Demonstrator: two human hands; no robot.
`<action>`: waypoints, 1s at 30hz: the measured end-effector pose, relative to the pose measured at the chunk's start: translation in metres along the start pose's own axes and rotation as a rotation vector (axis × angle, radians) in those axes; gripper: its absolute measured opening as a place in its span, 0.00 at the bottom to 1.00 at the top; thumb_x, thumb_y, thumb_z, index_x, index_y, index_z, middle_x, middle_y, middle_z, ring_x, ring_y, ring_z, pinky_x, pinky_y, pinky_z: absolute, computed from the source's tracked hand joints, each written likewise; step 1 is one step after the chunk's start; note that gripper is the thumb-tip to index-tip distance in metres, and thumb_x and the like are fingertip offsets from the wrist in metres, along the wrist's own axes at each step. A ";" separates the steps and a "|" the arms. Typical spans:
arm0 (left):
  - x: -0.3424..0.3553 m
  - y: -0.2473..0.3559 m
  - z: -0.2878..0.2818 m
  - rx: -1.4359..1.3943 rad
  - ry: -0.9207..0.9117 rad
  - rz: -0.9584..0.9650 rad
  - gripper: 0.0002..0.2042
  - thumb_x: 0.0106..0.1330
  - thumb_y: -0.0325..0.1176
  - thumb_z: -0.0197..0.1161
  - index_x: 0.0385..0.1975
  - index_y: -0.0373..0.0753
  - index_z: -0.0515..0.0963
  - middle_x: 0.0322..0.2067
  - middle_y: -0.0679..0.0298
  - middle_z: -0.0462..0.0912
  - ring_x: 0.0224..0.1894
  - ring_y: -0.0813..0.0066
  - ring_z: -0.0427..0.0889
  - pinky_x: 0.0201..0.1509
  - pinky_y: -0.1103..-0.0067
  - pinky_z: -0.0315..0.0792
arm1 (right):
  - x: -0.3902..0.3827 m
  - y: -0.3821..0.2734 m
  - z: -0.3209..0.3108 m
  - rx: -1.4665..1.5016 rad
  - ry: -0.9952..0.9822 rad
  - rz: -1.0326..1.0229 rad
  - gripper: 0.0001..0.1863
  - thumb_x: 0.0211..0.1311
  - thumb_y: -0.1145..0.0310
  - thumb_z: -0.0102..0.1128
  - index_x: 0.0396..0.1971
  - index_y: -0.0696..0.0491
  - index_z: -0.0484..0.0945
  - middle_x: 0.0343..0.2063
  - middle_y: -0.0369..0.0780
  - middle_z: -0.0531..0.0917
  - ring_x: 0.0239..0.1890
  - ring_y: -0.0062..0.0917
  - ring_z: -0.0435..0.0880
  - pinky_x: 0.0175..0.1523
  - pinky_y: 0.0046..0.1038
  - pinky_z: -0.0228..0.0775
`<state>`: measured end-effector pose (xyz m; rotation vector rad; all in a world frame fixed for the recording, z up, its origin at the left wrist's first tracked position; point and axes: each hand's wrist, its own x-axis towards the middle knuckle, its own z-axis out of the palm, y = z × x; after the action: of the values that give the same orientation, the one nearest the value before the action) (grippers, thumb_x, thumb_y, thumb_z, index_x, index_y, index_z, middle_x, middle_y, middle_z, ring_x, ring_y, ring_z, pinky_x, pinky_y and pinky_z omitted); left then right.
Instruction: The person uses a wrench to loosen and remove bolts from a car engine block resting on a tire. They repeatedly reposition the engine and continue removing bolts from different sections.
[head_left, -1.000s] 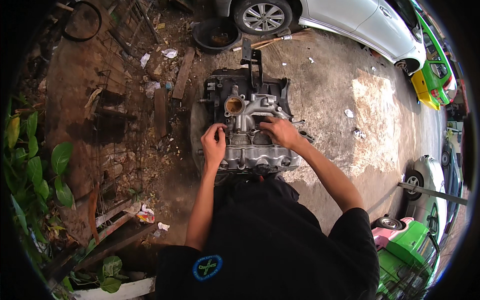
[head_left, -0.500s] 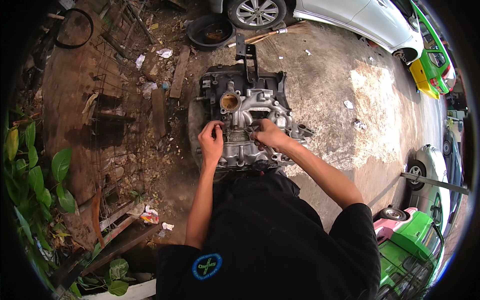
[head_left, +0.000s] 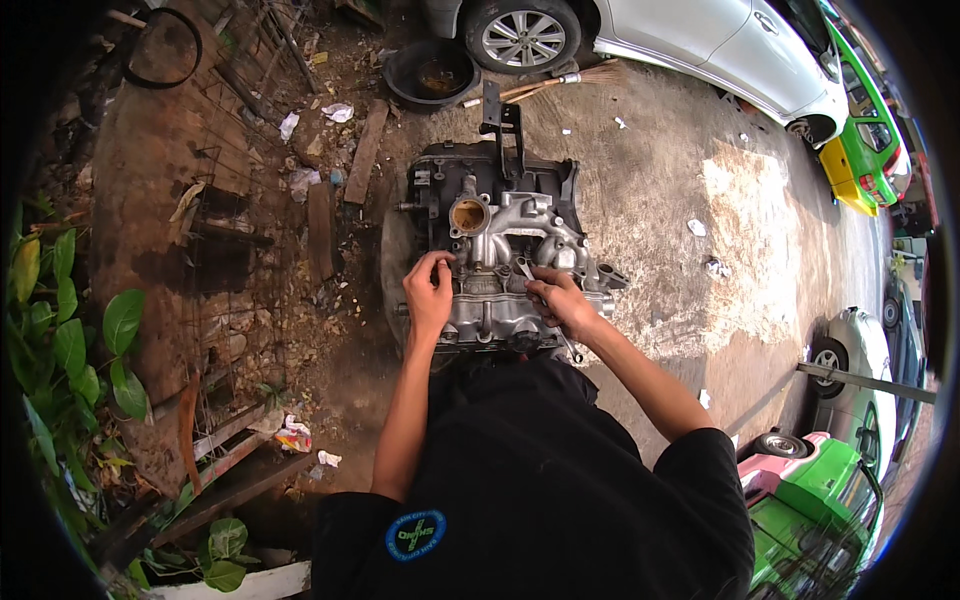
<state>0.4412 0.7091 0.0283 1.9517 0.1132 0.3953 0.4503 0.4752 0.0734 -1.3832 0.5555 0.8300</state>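
Note:
In front of me sits an engine (head_left: 490, 325) with a silver intake manifold (head_left: 515, 212) bolted on top. A round, brown-stained opening (head_left: 467, 215) shows at the manifold's left. My right hand (head_left: 562, 298) is closed around a wrench (head_left: 525, 268), one end of which reaches down beside the manifold's near side. The wrench's other end sticks out below my palm. My left hand (head_left: 428, 296) rests at the engine's left side with its fingers curled together near the manifold's edge. Whatever those fingers pinch is too small to make out.
A black bracket (head_left: 505, 130) rises from the engine's far side. Beyond it are a black basin (head_left: 432, 78), a straw broom (head_left: 580, 80) and a silver car (head_left: 690, 35). Planks (head_left: 367, 150), litter and leafy plants (head_left: 70, 335) lie leftward; a green-and-pink car (head_left: 815, 490) stands at the right.
My right hand has drawn slightly toward me and to the right, and the wrench shows more plainly. My left hand has stayed nearly in place. The whole view has shifted a little.

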 end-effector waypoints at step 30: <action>-0.002 0.006 0.000 -0.006 0.018 -0.036 0.06 0.68 0.22 0.55 0.36 0.32 0.81 0.29 0.59 0.82 0.26 0.76 0.77 0.29 0.78 0.68 | 0.044 -0.033 -0.038 -1.168 -0.209 -0.653 0.23 0.73 0.59 0.51 0.63 0.53 0.70 0.49 0.56 0.82 0.56 0.50 0.79 0.62 0.46 0.69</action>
<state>0.4387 0.7063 0.0332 1.9382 0.1586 0.3891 0.5077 0.4463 0.0544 -2.2906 -0.6709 0.7331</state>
